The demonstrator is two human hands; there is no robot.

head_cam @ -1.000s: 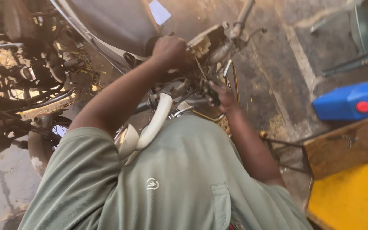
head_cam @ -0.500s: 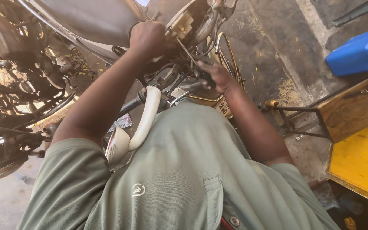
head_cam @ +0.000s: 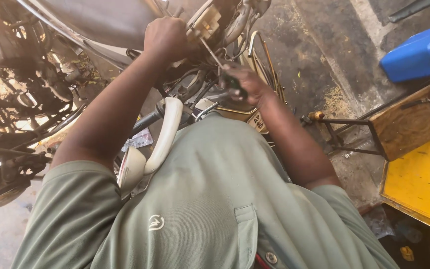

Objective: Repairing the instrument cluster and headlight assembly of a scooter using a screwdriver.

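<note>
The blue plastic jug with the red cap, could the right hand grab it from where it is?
Probably not without moving. The right hand is closed around a dark-handled screwdriver at the motorcycle, and the blue plastic jug with the red cap lies well off on the concrete floor, beyond a wooden board.

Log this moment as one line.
left hand: grips motorcycle part | right hand: holds screwdriver, tip at part | blue can: on ground

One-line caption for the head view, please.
Left hand steadies a cream connector block on a motorcycle while right hand drives a screwdriver into it.
</note>
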